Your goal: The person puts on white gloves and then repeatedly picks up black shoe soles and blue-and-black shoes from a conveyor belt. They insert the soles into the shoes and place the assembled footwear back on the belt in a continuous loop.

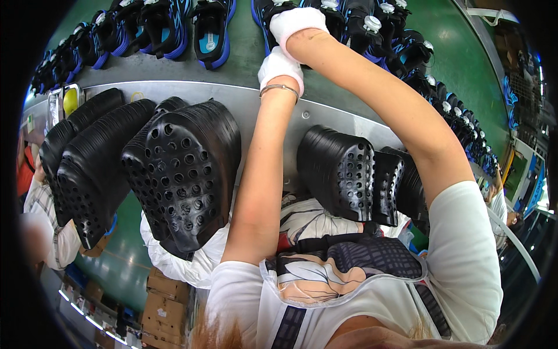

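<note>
Both my hands wear white gloves and reach forward to the far side of the metal ledge. My left hand (281, 65), with a bracelet at its wrist, is over the near edge of the green surface, next to a black and blue shoe (260, 22). Just beyond it my right hand (297, 24) is stretched across to the left, over the same shoe. The fingers of both are hidden behind the gloves' backs, so what they hold, if anything, does not show. To the left stands another black and blue shoe (213, 35) with a light blue insole.
Long rows of similar shoes (168, 26) with white dials line the green belt (241, 52). On the metal ledge (343, 113) stand stacks of black perforated shoe-shaped inserts (186, 168) at left and more inserts (337, 168) at right. Other people are at both sides; cardboard boxes (165, 308) lie below left.
</note>
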`<state>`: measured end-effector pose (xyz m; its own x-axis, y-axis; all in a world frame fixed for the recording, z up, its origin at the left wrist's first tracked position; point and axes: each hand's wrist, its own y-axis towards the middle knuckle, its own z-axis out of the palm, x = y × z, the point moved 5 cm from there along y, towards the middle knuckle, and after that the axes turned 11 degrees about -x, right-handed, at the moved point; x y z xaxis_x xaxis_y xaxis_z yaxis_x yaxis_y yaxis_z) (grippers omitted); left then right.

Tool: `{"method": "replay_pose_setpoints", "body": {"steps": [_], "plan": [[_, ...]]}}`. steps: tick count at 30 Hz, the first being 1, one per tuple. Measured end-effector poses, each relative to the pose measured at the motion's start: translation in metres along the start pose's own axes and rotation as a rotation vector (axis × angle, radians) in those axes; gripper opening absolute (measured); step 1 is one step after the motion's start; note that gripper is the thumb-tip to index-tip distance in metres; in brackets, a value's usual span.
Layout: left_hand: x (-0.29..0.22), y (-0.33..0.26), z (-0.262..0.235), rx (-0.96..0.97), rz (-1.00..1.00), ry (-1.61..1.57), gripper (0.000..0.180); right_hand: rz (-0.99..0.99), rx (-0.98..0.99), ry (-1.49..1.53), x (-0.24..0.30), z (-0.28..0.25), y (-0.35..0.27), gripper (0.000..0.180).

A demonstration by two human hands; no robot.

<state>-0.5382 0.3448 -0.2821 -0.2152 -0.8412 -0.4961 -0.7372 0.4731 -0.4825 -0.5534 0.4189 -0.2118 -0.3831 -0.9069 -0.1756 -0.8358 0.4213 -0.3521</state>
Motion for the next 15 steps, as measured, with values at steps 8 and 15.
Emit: {"method": "replay_pose_setpoints", "body": {"steps": [8, 15], "plan": [[-0.009, 0.001, 0.003, -0.096, 0.137, 0.099, 0.025, -0.109, -0.090, 0.064, -0.002, 0.014, 0.023, 0.025], [-0.023, 0.021, -0.024, -0.116, 0.139, 0.212, 0.029, 0.196, -0.245, 0.289, -0.024, -0.004, 0.053, 0.025]]}}
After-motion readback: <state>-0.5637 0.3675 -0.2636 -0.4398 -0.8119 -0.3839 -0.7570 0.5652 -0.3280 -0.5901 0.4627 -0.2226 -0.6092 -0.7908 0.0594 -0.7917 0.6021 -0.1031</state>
